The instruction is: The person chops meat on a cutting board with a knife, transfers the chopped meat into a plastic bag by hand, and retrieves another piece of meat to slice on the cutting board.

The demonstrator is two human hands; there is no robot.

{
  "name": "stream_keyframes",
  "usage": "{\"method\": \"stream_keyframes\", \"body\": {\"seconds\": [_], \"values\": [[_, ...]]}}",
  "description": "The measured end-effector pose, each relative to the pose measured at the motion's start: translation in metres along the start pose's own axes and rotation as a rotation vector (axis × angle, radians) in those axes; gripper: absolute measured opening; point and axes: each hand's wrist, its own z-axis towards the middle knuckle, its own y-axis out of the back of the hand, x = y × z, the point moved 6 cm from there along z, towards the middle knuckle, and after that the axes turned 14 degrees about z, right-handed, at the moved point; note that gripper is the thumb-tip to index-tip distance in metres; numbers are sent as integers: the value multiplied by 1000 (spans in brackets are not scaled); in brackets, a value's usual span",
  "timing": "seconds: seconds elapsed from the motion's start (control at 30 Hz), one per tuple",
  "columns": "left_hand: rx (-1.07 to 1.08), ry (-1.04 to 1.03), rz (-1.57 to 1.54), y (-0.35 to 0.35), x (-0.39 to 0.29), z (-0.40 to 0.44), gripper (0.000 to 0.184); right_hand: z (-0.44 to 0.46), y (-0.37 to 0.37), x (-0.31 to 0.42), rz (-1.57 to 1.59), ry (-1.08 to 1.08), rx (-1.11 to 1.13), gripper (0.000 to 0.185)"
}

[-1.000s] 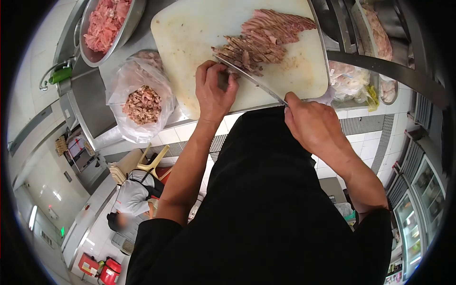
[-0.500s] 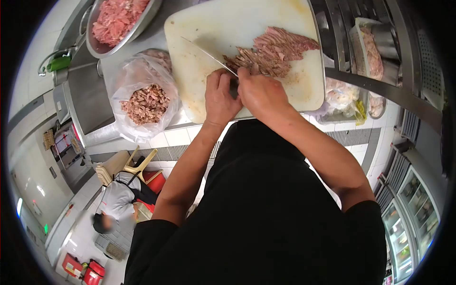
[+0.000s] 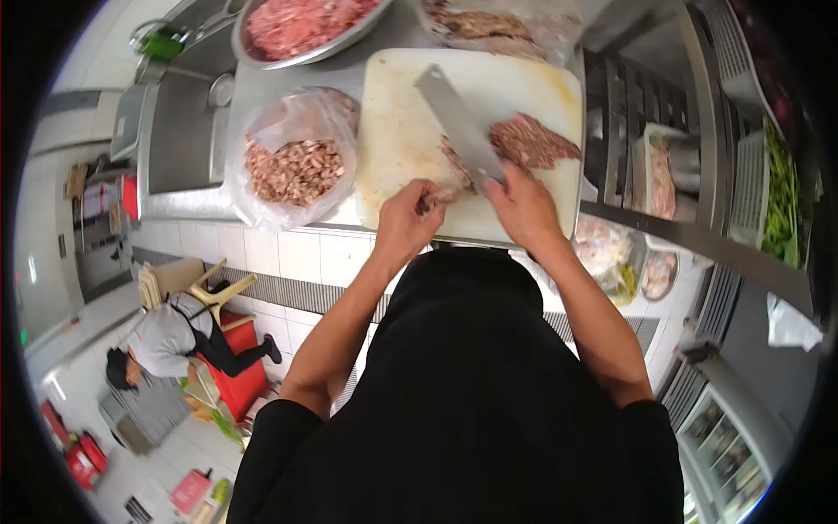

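Observation:
My right hand [image 3: 528,208] is closed round the handle of a cleaver [image 3: 458,118], its broad blade turned flat and slanting up to the left over the cutting board [image 3: 393,113]. Sliced meat [image 3: 534,141] lies to the right of the blade, and a smaller strip of meat shows along its left edge. In my left hand [image 3: 406,225], closed at the board's near edge, are some meat pieces [image 3: 441,197] between the fingers. Left of the board, an open plastic bag [image 3: 292,170] holds chopped meat.
A metal bowl of raw pink meat [image 3: 310,31] stands at the back left, beside the sink [image 3: 188,140]. Bagged meat [image 3: 489,31] lies behind the board. Metal racks [image 3: 611,131] rise on the right. A co-worker [image 3: 175,336] sits bent over at lower left.
The blade has turned from edge-on to flat, and my hands have moved apart. My left hand has picked up meat pieces. The sliced meat is now split into separate parts. The view has shifted.

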Motion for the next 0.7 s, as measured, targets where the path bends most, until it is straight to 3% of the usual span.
{"method": "stream_keyframes", "body": {"seconds": [0.07, 0.17, 0.2, 0.27, 0.33, 0.37, 0.4, 0.47, 0.57, 0.63, 0.7], "values": [[169, 307, -234, 8, 11, -30, 26, -9, 14, -22, 65, -107, 24, 31], [253, 530, -610, -1, 51, -88, 27, -28, 39, -37, 57, -106, -15, 30], [222, 539, -614, -3, 70, -100, 27, -33, 45, -41, 86, -130, -26, 29], [245, 823, -610, -37, 140, -140, 44, -42, 56, -39, 133, -195, -5, 29], [-302, 883, -656, -65, 225, -173, 66, -48, 59, -43, 178, -275, 14, 28], [-373, 1012, -526, -70, 253, -187, 80, -48, 62, -45, 174, -289, -10, 28], [-420, 1034, -342, -66, 264, -194, 70, -47, 66, -44, 170, -297, -38, 27], [-342, 860, -215, -15, 204, -170, 52, -46, 71, -40, 176, -275, -2, 29], [-415, 589, -248, 27, 114, -129, 31, -44, 76, -45, 245, -298, -19, 34], [-356, 380, -245, 36, 67, -92, 34, -44, 76, -44, 267, -256, -34, 31], [-105, 218, -283, 55, -2, -47, 34, -45, 80, -50, 301, -249, -76, 27]]}}
